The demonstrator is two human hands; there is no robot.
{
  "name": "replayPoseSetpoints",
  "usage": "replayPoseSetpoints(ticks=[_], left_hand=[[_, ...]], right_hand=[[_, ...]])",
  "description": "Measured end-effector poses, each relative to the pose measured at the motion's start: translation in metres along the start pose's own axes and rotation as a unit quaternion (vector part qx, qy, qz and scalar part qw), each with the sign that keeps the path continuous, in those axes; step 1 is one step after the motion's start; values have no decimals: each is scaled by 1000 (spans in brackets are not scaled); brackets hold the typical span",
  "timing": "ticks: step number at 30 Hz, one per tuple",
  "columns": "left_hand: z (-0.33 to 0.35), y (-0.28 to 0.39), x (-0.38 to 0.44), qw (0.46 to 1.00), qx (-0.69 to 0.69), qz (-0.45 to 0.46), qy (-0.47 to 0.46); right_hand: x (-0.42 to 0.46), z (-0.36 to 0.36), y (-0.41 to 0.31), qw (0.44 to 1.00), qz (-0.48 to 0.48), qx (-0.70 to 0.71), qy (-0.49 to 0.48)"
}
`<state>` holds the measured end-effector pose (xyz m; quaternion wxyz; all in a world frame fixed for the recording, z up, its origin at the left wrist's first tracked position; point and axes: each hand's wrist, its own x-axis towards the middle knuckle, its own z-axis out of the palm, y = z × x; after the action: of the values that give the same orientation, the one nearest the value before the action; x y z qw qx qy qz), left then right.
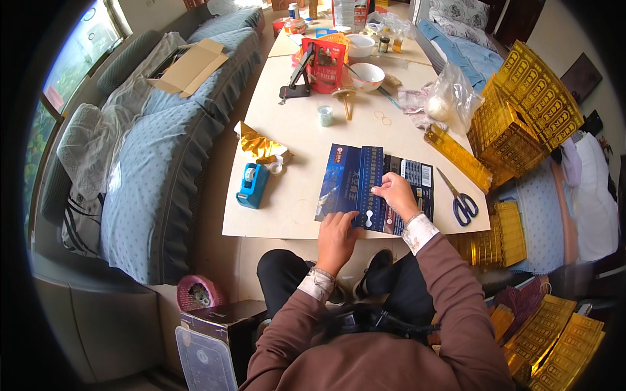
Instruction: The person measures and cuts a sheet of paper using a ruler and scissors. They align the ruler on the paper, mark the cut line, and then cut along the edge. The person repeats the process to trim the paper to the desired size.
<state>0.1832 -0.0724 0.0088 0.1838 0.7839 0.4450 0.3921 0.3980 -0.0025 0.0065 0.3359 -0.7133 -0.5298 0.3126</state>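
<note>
A dark blue printed cardboard sheet (346, 171), creased into panels, lies on the pale table (288, 215) near its front edge. On its lower left part rest the fingers of my left hand (338, 239). My right hand (398, 195) has thumb and forefinger together at the raised middle strip; whether they pinch it I cannot tell. Scissors with dark blue handles (462, 203) lie to the right of the sheet. A blue tape dispenser (252, 185) stands to the left, beside a crumpled piece of gold foil (259, 144) and a small tape roll (275, 168).
Gold patterned boxes (513, 132) rise off the table's right side, near a flat gold strip (457, 156). Farther back are a phone stand (298, 80), a red pouch (326, 66), a white bowl (368, 77) and a plastic bag (452, 97). A sofa (146, 195) stands left.
</note>
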Motion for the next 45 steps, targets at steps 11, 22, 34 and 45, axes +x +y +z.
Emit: replayPoseSetpoints(ticks=[11,22,34,45], left_hand=[[-4,2,1,1000,23,12,-16],[-15,6,14,993,85,45,-75],[-22,-23,42,965,-37,100,-239],[-21,-27,53,959,-39,90,-267]], right_hand=[[-6,-1,-2,1000,-1,-8,17],[-11,-7,-11,999,5,-40,-1],[-10,-33,-21,979,-90,-143,-118],[4,-41,-19,982,-87,-99,-136]])
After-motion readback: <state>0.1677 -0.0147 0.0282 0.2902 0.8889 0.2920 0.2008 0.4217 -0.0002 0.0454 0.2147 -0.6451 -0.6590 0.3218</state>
